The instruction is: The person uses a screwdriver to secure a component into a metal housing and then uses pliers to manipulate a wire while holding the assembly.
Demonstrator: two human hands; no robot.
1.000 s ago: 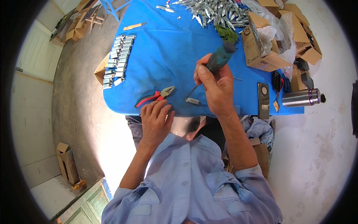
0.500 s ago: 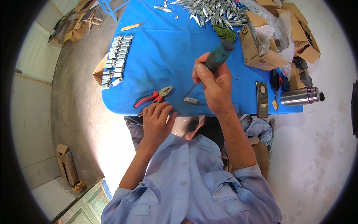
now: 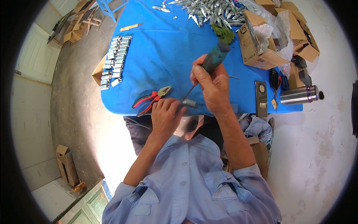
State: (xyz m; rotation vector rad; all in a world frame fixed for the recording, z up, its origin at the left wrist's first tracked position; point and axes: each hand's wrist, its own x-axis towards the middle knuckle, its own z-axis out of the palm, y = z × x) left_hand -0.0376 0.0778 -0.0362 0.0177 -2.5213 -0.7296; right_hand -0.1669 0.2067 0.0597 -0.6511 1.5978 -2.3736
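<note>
In the head view, the right hand (image 3: 214,87) is wrapped around the thick dark-green handle of a screwdriver (image 3: 216,58), its thin shaft slanting down to the left. The tip comes to the left end of a small silvery metal cylinder (image 3: 190,102) lying on the blue tablecloth (image 3: 160,63) close to the near edge; whether it presses into the piece is too small to tell.

The left hand (image 3: 166,114) has its fingers loosely bent, with nothing visible in its grasp. Its fingertips are just beside that piece's left end (contact cannot be made out), and red-and-black pliers (image 3: 153,99) lie near it, jaws toward the far right.

As for progress, the pieces fall into two lots. At the left edge, silvery metal pieces (image 3: 119,59) stand in neat rows, probably those already dealt with. At the far side, a large loose heap of metal parts (image 3: 214,11) looks like stock not yet handled, so much appears left. The single cylinder under the tool seems to be midway.

A crumpled green cloth (image 3: 223,33) lies by the heap; a phone (image 3: 261,99) and a steel flask (image 3: 296,96) lie to the right.
</note>
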